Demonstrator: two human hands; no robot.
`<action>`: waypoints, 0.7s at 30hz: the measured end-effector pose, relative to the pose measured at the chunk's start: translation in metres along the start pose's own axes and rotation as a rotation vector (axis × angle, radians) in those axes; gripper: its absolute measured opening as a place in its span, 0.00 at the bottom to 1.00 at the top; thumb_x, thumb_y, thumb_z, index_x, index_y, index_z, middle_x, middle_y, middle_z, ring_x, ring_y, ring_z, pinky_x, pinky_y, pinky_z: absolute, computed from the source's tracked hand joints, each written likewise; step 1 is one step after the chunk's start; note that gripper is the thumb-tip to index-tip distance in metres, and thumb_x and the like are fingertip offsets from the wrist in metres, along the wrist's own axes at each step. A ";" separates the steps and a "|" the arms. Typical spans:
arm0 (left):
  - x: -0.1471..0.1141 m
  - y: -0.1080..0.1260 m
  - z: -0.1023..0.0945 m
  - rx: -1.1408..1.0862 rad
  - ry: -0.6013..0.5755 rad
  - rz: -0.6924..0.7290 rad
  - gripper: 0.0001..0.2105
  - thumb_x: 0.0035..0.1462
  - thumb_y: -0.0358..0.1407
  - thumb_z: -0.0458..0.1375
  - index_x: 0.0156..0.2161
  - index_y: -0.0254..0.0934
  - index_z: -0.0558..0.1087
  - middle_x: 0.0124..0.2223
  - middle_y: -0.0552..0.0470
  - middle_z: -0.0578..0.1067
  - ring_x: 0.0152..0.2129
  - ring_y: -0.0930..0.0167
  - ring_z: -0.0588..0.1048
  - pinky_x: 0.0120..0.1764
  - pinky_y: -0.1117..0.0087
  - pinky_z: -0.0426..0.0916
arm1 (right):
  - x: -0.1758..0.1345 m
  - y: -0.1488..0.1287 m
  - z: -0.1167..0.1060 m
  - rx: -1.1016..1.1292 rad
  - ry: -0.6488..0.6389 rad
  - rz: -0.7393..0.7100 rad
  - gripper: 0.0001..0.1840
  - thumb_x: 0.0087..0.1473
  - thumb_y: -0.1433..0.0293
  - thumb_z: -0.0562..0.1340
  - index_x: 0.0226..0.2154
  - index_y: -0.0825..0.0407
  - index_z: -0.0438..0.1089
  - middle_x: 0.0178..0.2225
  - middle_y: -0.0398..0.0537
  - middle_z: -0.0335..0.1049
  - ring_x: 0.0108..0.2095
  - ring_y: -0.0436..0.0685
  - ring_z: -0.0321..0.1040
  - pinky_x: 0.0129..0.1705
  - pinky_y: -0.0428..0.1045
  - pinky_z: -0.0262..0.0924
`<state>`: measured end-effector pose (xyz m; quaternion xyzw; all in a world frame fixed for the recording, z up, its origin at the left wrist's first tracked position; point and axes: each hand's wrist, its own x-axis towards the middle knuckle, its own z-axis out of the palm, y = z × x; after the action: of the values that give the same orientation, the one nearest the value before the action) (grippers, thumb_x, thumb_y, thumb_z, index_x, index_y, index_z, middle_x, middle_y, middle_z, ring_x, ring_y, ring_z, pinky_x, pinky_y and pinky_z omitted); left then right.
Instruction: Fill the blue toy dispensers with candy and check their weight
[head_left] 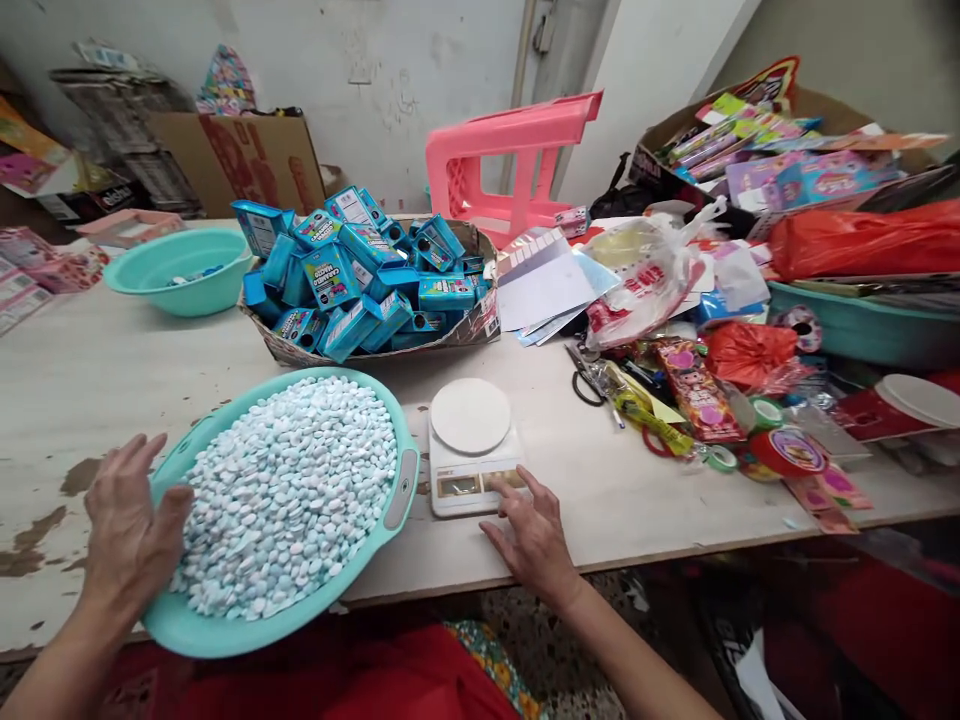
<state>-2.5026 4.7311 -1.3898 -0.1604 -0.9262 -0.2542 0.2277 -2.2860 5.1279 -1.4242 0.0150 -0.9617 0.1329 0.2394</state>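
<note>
A turquoise basin [411, 462] full of small white and pale blue candies [292, 490] stands at the table's front edge, its near rim jutting past it. My left hand [135, 505] rests at the basin's left rim with fingers apart, the thumb reaching over the candies. To the right of the basin sits a white kitchen scale [471, 425] with a round platform and nothing on it. My right hand [529, 525] is at the scale's front panel, fingers spread, fingertips over the buttons beside the small display. Whether a button is pressed I cannot tell.
Behind the basin, a cut-down carton [300, 355] holds blue printed boxes [367, 270]. Another turquoise basin [180, 295] stands at back left. Scissors [585, 378], tape rolls [722, 458], packets and bags crowd the right side. A pink plastic stool [510, 135] lies near the wall.
</note>
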 end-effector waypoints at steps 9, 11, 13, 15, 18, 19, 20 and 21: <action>0.003 0.005 0.003 0.055 -0.058 -0.035 0.36 0.56 0.58 0.40 0.62 0.35 0.53 0.64 0.47 0.53 0.62 0.60 0.50 0.60 0.52 0.44 | 0.004 0.005 0.016 0.037 -0.045 0.035 0.10 0.53 0.64 0.63 0.32 0.51 0.63 0.51 0.46 0.68 0.57 0.65 0.54 0.59 0.63 0.38; 0.004 0.011 0.001 0.029 -0.064 -0.054 0.33 0.58 0.55 0.40 0.62 0.36 0.53 0.64 0.45 0.53 0.62 0.60 0.49 0.61 0.53 0.44 | 0.004 0.006 0.014 0.040 -0.050 0.016 0.09 0.53 0.65 0.63 0.33 0.52 0.63 0.51 0.47 0.68 0.56 0.65 0.55 0.59 0.63 0.39; 0.005 0.016 -0.001 0.011 -0.057 -0.070 0.33 0.59 0.53 0.39 0.62 0.35 0.54 0.64 0.42 0.54 0.62 0.59 0.49 0.61 0.55 0.43 | 0.004 0.007 0.011 0.044 -0.038 -0.012 0.08 0.53 0.68 0.63 0.35 0.52 0.63 0.51 0.49 0.68 0.57 0.66 0.53 0.58 0.63 0.43; 0.005 0.016 -0.002 -0.004 -0.054 -0.089 0.33 0.58 0.53 0.40 0.62 0.34 0.55 0.63 0.40 0.54 0.62 0.58 0.48 0.62 0.55 0.43 | 0.004 0.002 0.007 0.078 0.007 -0.036 0.10 0.52 0.72 0.63 0.38 0.52 0.63 0.50 0.51 0.68 0.57 0.66 0.53 0.56 0.62 0.49; 0.005 0.011 -0.002 -0.012 -0.060 -0.128 0.33 0.59 0.53 0.39 0.62 0.33 0.55 0.63 0.39 0.55 0.62 0.58 0.49 0.61 0.53 0.43 | 0.011 -0.021 0.002 0.295 -0.050 0.008 0.12 0.53 0.72 0.61 0.42 0.51 0.63 0.43 0.51 0.70 0.48 0.62 0.62 0.48 0.58 0.58; 0.004 0.009 -0.002 -0.014 -0.047 -0.131 0.33 0.59 0.53 0.39 0.62 0.33 0.55 0.62 0.39 0.56 0.62 0.58 0.49 0.61 0.54 0.44 | 0.017 -0.033 0.002 0.429 -0.144 0.057 0.12 0.54 0.70 0.60 0.43 0.50 0.63 0.39 0.50 0.71 0.43 0.59 0.65 0.44 0.55 0.61; 0.004 0.007 -0.003 -0.012 -0.023 -0.134 0.33 0.59 0.54 0.39 0.62 0.32 0.55 0.62 0.39 0.56 0.61 0.58 0.50 0.61 0.54 0.44 | 0.024 -0.047 0.003 0.582 -0.265 0.121 0.12 0.56 0.67 0.59 0.44 0.50 0.62 0.36 0.49 0.70 0.38 0.56 0.66 0.40 0.53 0.62; 0.003 0.006 -0.004 -0.007 0.010 -0.145 0.33 0.59 0.54 0.39 0.61 0.32 0.55 0.61 0.38 0.57 0.61 0.58 0.52 0.61 0.54 0.45 | 0.032 -0.061 0.004 0.738 -0.390 0.195 0.13 0.58 0.63 0.56 0.44 0.50 0.62 0.34 0.48 0.69 0.34 0.54 0.67 0.36 0.51 0.62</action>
<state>-2.5016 4.7344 -1.3827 -0.0925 -0.9334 -0.2739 0.2128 -2.3106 5.0695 -1.3980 0.0335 -0.8739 0.4846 0.0181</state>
